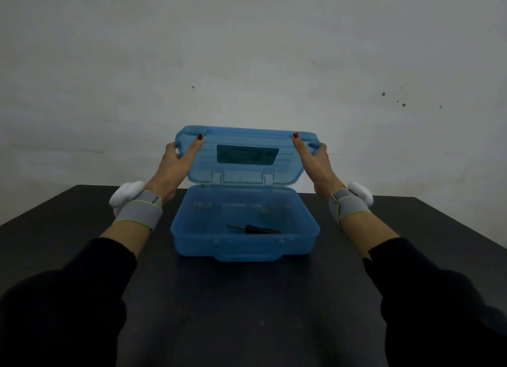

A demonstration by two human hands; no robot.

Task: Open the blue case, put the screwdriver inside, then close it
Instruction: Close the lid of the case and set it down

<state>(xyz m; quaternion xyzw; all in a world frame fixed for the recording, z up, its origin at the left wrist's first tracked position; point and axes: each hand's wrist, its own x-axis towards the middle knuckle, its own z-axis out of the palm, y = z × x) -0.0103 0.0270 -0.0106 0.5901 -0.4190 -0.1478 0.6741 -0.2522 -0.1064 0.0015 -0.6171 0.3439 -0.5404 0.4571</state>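
Note:
The blue case (pixel 244 246) stands open in the middle of the table, a translucent plastic box with its lid (pixel 247 174) raised upright at the back. A small screwdriver (pixel 255 228) with a black handle lies inside the base, near the front wall, tip pointing left. My left hand (pixel 175 163) grips the lid's upper left corner, thumb on the inner face and fingers behind. My right hand (pixel 315 163) grips the upper right corner the same way. Both wrists wear grey straps with white pads.
The dark table (pixel 247 312) reaches to a pale wall (pixel 247 65) just behind the case. My two dark sleeves run along either side of the case.

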